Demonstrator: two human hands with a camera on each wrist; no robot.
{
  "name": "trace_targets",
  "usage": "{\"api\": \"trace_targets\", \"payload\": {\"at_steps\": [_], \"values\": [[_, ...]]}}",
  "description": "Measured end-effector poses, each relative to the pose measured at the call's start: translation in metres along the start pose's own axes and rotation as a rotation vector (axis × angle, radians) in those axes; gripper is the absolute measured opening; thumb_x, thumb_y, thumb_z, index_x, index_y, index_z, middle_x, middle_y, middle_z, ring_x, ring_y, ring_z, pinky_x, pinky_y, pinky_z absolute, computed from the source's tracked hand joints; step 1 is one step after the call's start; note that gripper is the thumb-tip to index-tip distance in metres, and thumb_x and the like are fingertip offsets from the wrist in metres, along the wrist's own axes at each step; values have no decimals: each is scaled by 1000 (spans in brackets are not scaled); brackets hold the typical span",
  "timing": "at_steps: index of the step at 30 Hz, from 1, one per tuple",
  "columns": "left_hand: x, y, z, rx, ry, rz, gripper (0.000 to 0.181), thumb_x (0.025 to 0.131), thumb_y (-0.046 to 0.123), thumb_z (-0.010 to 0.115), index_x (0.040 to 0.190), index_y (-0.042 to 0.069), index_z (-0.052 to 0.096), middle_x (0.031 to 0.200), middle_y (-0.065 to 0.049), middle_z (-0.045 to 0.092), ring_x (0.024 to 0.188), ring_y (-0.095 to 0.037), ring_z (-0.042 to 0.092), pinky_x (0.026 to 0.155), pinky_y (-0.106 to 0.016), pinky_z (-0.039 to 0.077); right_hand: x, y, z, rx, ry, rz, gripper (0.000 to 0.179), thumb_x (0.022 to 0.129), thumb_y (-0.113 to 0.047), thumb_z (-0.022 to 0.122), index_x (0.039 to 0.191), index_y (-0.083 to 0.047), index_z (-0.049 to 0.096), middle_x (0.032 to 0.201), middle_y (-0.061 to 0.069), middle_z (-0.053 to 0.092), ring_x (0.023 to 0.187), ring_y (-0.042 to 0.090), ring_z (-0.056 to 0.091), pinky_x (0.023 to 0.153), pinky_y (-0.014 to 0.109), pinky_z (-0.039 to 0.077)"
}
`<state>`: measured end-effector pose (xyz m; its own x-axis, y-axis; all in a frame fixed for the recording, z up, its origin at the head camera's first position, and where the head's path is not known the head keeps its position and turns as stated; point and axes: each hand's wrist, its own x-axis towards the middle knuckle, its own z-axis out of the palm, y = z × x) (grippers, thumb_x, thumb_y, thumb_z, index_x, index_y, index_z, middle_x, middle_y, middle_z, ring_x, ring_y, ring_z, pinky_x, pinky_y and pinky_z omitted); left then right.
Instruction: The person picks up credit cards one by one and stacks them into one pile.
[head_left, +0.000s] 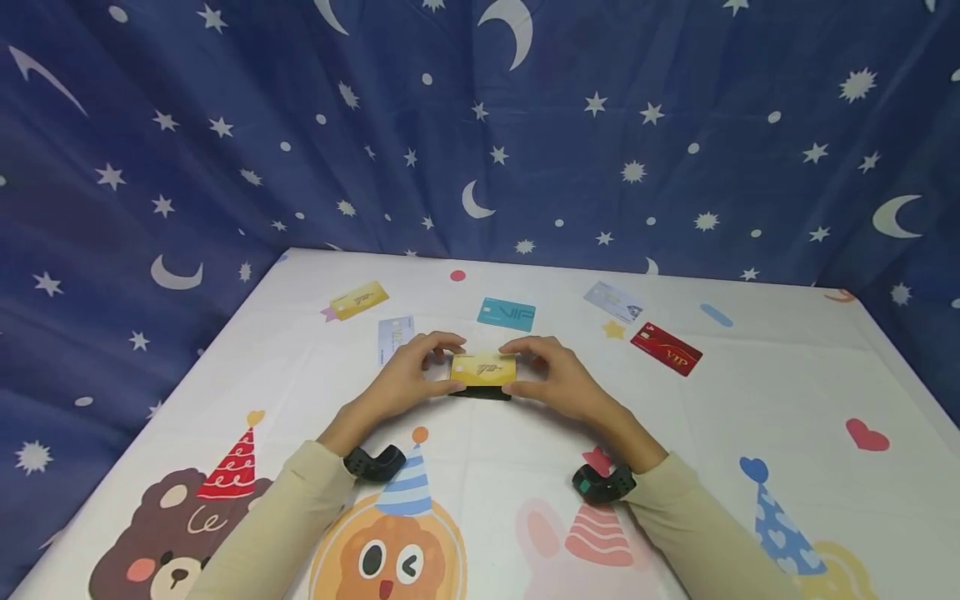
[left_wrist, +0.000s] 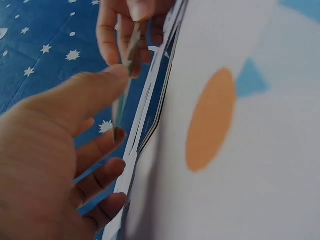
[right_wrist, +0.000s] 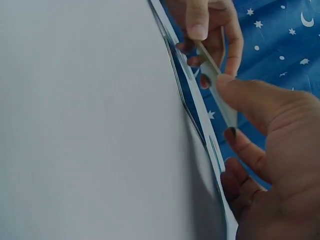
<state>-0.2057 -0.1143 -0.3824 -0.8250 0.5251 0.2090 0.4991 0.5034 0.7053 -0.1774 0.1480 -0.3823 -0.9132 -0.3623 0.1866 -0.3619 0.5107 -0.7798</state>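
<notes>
Near the table's middle, both hands hold a gold card (head_left: pixel 483 369) between them, one at each short end. My left hand (head_left: pixel 415 365) pinches the left end with thumb and fingertips on its long edges. The right hand (head_left: pixel 557 379) pinches the right end the same way. A flat black piece (head_left: pixel 482 392) shows under the card's near edge, largely hidden by it. Both wrist views show the card (left_wrist: pixel 123 97) nearly edge-on, raised off the tabletop.
Behind the hands lie another gold card (head_left: pixel 359 301), a pale card (head_left: pixel 395 335), a teal card (head_left: pixel 507 314), a silver card (head_left: pixel 613 302) and a red card (head_left: pixel 667 349). A white cloth with cartoon prints covers the table (head_left: pixel 765 400). A dark blue curtain (head_left: pixel 570 150) hangs behind.
</notes>
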Motion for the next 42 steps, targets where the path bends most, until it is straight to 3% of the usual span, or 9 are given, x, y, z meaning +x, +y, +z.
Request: {"api": "trace_targets", "payload": {"at_steps": [11, 28, 42], "values": [[-5, -7, 2, 11, -7, -2, 55, 76, 19, 82, 126, 14, 59, 106, 3, 56, 95, -17, 48, 87, -37, 43, 1, 2, 9, -44, 1, -16, 47, 72, -19, 85, 116, -18, 67, 119, -3, 61, 112, 19, 46, 98, 40, 39], [-6, -13, 6, 13, -31, -7, 60, 75, 19, 83, 129, 15, 56, 112, 2, 58, 97, -16, 48, 90, -37, 40, -2, 7, 15, -155, -25, -28, 44, 72, -22, 86, 111, -23, 67, 122, -4, 59, 117, 21, 41, 100, 45, 35], [-5, -13, 5, 6, -47, 40, 60, 75, 19, 83, 129, 14, 56, 117, 2, 57, 103, -15, 49, 94, -36, 40, -1, 5, 12, -188, -36, -34, 42, 72, -24, 85, 110, -22, 67, 123, -2, 58, 117, 21, 41, 101, 44, 34]]}}
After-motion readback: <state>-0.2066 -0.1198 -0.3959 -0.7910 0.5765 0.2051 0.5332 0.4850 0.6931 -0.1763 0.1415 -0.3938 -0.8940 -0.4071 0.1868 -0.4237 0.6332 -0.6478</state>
